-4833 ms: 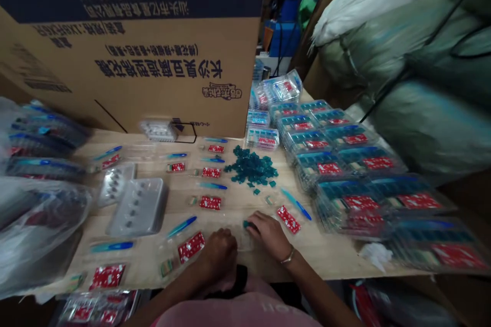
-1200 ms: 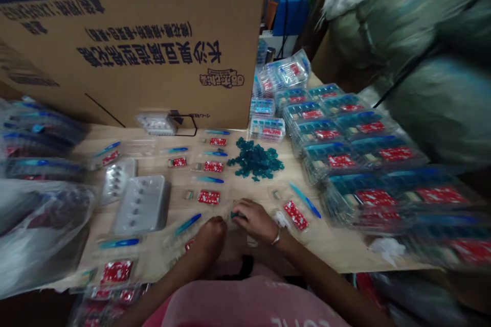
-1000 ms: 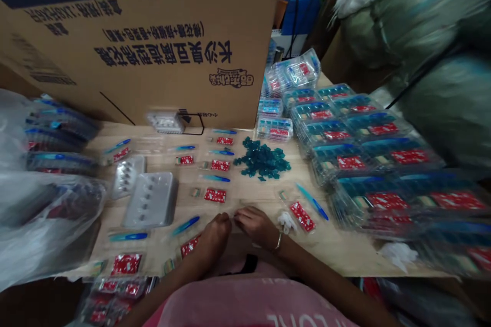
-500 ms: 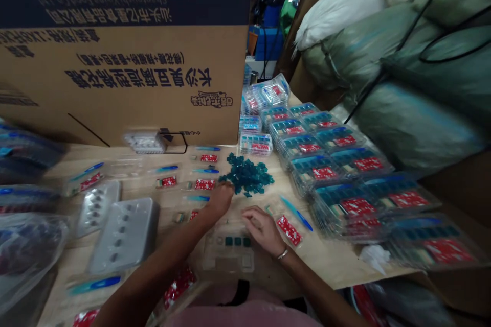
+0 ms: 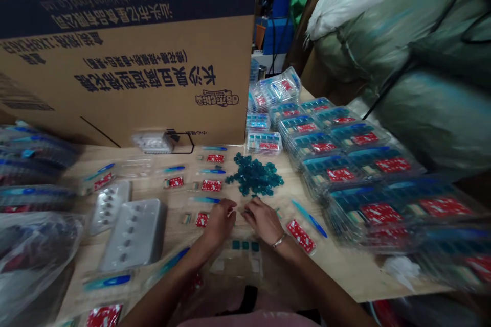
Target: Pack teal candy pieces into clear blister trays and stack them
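The left hand [image 5: 220,221] and right hand [image 5: 263,219] meet above a clear tray [image 5: 241,263].
Both are curled; I cannot tell what they pinch. The clear tray sits close to the person, its row of teal tiles [image 5: 244,245] running side to side.

Dim indoor light, daylight glowing top centre; edges smear and bend, the table [image 5: 345,271] centre stays reasonably sharp.

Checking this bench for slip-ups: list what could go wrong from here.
1. The clear tray lies near the front edge of the table, between the forearms; a nudge could tip out its few teal pieces.
2. The left hand and right hand work just beside the loose teal pile; a sweep might scatter it.
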A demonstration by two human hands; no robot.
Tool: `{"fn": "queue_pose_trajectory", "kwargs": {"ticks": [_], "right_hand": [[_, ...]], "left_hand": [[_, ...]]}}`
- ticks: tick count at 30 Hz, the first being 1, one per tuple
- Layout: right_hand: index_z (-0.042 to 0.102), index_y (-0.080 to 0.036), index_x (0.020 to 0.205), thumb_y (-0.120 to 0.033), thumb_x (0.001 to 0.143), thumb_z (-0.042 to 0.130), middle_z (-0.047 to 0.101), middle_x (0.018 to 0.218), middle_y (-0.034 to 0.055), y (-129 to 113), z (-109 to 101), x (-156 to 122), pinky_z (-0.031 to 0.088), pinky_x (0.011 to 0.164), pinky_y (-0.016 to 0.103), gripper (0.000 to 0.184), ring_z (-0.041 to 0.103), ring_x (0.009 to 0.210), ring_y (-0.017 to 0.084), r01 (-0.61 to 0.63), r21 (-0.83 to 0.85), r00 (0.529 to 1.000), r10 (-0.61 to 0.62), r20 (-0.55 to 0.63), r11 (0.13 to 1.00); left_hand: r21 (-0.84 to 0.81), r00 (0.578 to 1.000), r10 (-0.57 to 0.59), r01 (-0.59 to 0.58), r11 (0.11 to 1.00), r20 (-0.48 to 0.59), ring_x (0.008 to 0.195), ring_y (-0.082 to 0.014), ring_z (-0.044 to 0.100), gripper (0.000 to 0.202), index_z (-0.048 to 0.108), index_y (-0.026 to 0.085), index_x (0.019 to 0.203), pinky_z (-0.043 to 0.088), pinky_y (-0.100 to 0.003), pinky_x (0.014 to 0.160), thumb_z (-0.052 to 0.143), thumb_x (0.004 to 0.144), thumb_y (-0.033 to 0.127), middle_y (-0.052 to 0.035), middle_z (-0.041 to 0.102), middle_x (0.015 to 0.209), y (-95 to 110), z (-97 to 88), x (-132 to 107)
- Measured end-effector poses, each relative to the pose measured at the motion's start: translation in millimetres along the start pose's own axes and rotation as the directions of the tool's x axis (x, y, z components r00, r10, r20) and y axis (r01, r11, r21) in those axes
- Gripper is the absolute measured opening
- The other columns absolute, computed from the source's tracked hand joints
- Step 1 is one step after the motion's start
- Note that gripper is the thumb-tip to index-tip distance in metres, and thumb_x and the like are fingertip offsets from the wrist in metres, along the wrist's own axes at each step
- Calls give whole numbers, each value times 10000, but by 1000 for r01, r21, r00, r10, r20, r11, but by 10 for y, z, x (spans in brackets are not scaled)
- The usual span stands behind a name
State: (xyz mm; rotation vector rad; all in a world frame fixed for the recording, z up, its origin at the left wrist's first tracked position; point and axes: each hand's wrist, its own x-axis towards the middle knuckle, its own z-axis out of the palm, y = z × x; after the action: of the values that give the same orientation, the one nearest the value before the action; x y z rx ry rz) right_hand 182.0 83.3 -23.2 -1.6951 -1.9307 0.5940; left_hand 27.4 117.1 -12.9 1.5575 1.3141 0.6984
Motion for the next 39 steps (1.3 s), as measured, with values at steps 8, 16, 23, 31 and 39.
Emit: {"fn": "queue_pose_trajectory", "kwargs": {"ticks": [8,16,23,31,39], "right_hand": [[590,-172,731,-126,752,529,611,794,69,59,-24,462,381,738,308,79,545,822,200,-20,-313,998,0,-65,949],[528,-193,715,-187,718,537,552,689,-21,66,-79,161,429,627,239,11,534,664,126,85,476,988,-13,-153,875],[582,-188,856,-255,739,610,581,742,-11,-88,-108,-173,454,644,246,138,550,692,122,-4,635,1000,-17,26,773],[582,-192,832,-272,767,604,597,726,-9,-202,-42,-426,419,622,245,106,543,658,126,58,511,996,-86,31,858],[611,-189,816,-211,803,608,635,815,49,-268,337,-485,361,764,329,25,532,815,197,388,-1,918,-386,89,922]], "left_hand": [[118,1000,18,-16,993,-14,821,-187,598,191,634,165,678,432,-359,875,544,635,2,-39,653,756,116,21,358],[-557,959,-221,282,781,174,588,-106,592,286,649,141,785,450,-236,607,760,582,308,-12,667,681,84,29,174],[-630,936,-259,352,692,238,536,-70,526,313,656,140,647,370,-190,534,841,426,263,23,636,601,159,-28,-151],[-152,994,-74,85,985,77,659,-143,559,224,629,155,854,409,-269,630,675,686,296,-16,627,696,27,-320,-697],[702,916,271,-400,589,295,844,-204,526,183,644,182,823,350,-359,769,467,857,209,-64,638,868,-390,-403,-1263]]}}
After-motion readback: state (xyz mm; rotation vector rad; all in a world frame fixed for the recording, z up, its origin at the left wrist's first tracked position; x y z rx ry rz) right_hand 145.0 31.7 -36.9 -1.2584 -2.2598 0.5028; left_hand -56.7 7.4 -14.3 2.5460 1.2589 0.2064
